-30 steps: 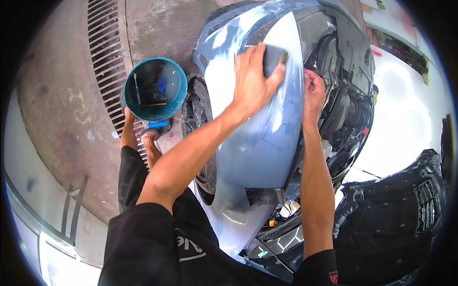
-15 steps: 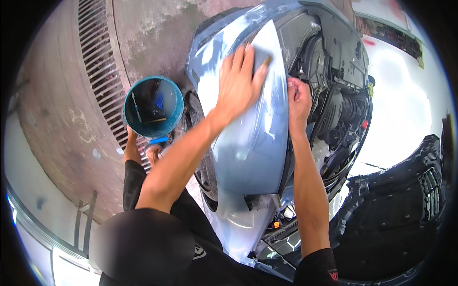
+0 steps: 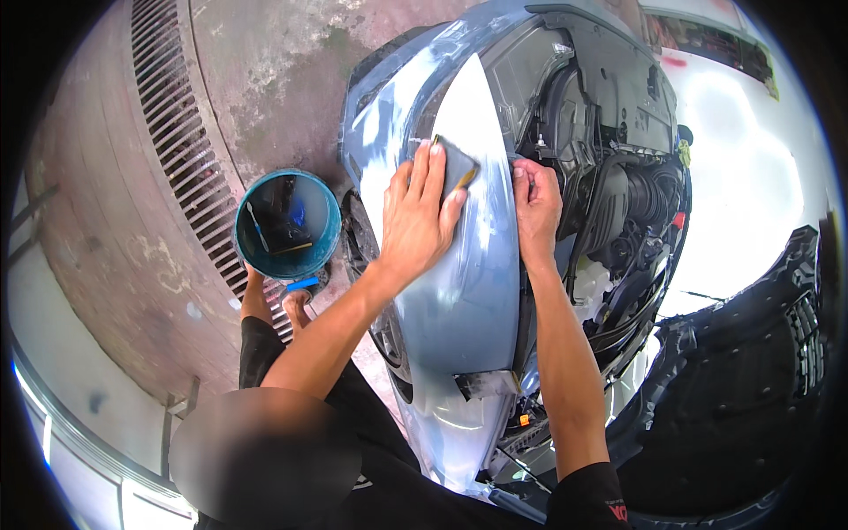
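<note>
My left hand (image 3: 415, 212) presses a sanding block (image 3: 458, 165) wrapped in grey abrasive sheet, with yellowish edges showing, against the car fender (image 3: 468, 300). Its fingers lie along the block and the thumb is at its near side. The fender is blue-grey with whitish, wet-looking streaks. At the fender's inner edge, beside the open engine bay, my right hand (image 3: 537, 208) has its fingers curled and pinched on that edge. Part of its grip is hidden.
A teal bucket (image 3: 333, 231) holding dark water, a brush and a blue item stands on the floor at left, near a bare foot (image 3: 297, 307). Beyond it runs a drain grate (image 3: 168, 97). The engine bay (image 3: 640, 199) lies right, with a black panel (image 3: 724, 397) nearer.
My left hand and the block have slid nearer along the fender and slightly left. My right hand has shifted slightly nearer and left at the edge. The whole view has moved a little.
</note>
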`<state>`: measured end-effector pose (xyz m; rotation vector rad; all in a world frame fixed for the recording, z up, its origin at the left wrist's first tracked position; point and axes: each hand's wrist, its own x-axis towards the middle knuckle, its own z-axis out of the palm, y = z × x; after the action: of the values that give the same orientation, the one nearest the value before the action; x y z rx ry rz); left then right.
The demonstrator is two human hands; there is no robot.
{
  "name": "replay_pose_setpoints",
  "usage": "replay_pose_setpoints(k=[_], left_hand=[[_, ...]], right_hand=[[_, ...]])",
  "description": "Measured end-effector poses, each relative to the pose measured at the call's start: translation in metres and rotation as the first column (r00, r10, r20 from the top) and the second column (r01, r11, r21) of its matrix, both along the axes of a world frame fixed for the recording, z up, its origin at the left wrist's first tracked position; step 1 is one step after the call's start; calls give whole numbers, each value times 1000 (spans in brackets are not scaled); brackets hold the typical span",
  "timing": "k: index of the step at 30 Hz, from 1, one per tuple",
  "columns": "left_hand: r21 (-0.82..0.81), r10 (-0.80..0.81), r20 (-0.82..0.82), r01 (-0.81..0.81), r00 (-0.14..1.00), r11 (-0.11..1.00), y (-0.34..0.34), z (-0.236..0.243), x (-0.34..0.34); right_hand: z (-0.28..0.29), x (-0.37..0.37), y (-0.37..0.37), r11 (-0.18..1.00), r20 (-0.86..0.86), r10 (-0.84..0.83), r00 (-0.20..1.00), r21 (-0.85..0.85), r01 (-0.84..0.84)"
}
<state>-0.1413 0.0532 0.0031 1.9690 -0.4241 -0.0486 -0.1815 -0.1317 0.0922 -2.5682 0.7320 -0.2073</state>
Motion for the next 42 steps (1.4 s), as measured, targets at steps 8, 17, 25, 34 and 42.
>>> replay_pose_setpoints(k=[8,17,25,34,42], left_hand=[[87,-33,36,30,999,996,-59,-2,148],[5,-88,86,88,992,996,-47,7,115],[80,-146,101,138,984,987,-26,3,67],[133,-144,109,129,984,983,-76,-10,175],[191,-221,69,205,973,960,-74,-12,203]], right_hand=[[-10,10,-3,989,28,138,990,-49,-137],[2,9,3,991,55,104,993,-89,-99],[3,0,-3,987,54,102,993,-131,-94],[1,7,5,987,50,121,991,-115,-115],[2,14,7,987,74,132,988,-104,-124]])
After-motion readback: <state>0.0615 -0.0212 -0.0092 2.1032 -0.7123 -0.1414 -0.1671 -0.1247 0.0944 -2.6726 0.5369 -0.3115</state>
